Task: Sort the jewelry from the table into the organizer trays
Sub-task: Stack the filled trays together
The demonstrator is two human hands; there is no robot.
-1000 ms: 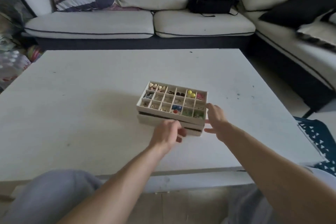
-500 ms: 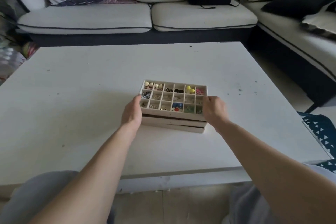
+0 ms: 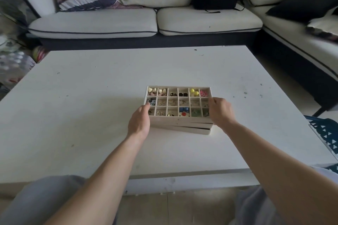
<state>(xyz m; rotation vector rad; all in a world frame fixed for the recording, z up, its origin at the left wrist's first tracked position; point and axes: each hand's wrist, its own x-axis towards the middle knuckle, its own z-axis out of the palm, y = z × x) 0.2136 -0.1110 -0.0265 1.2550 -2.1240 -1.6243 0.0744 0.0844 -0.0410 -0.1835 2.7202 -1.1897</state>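
Beige, cloth-like covering is seen on the top tray (image 3: 181, 120), which sits on a stack of lower trays (image 3: 190, 130) near the middle of the white table (image 3: 91, 100). The stack is slightly skewed, with the lowest tray showing past the front right corner. The top tray is divided into small open compartments, and the jewelry lies loose in them: cream hearts (image 3: 152, 90) in the far left corner, yellow beads (image 3: 194, 91) in the far row toward the right, and a blue and red piece (image 3: 183, 112) in the near row.

The left grip (image 3: 140, 122) is closed on the tray's left end near the front corner, thumb at the rim and fingers wrapped round the side wall. The right grip (image 3: 220, 111) is closed on the right end, fingers curled over the rim. Nothing else is held in either.

The tray is judged to be light and fairly stiff, so it can likely be carried by its two short ends without sagging. Its covering looks matte and is not expected to slip in the fingers. The weakness is judged to lie in the contents: the walls are shallow, the pieces are small and unsecured, and a tilt or a jolt could send them over the dividers or out onto the table. Hold is best taken low on both end walls, opposite each other, with fingertips kept out of the end compartments and the tray kept level. Some catching on the tray beneath should be allowed for, since the stack is not squared.
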